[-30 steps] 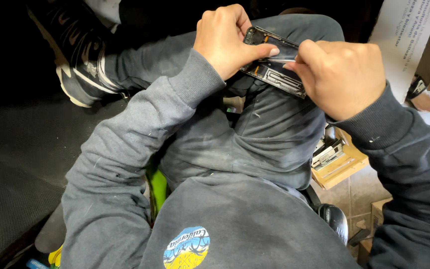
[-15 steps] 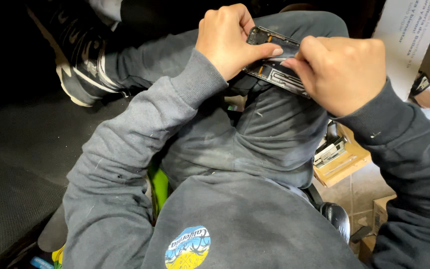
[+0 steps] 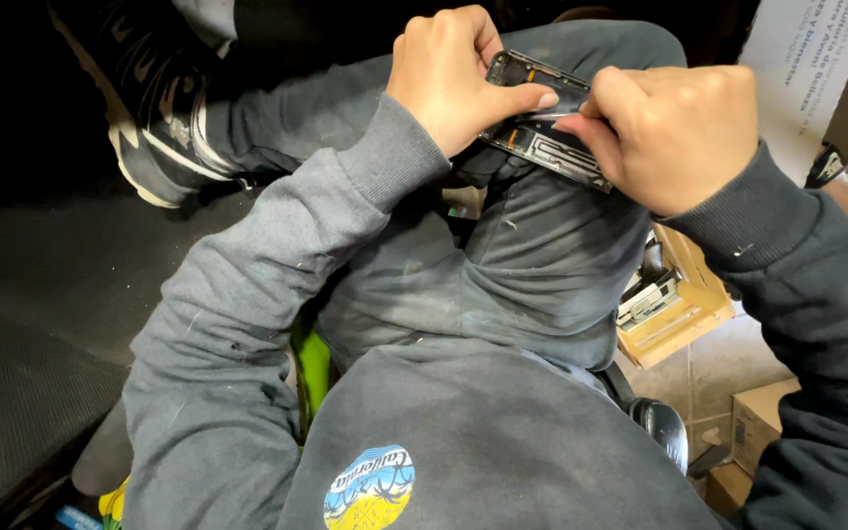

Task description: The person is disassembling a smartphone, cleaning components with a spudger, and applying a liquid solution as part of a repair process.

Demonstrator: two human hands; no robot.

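Left hand (image 3: 449, 74) and right hand (image 3: 674, 132) both pinch the opened phone frame (image 3: 542, 123) over the raised knee (image 3: 542, 245) at upper centre; uneven pressure risks bending or dropping it

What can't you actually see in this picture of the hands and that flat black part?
All in the head view:
- Opened phone frame: its left end is covered by the left hand, its right end by the right hand.
- Both hands' fingertips: curled under, hidden.
- Contents of the cardboard tray: partly behind the knee, too small to name.
- Shoe: toe cut off at the top edge.

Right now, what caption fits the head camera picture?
Both hands, left hand and right hand, grip an opened phone over a knee.
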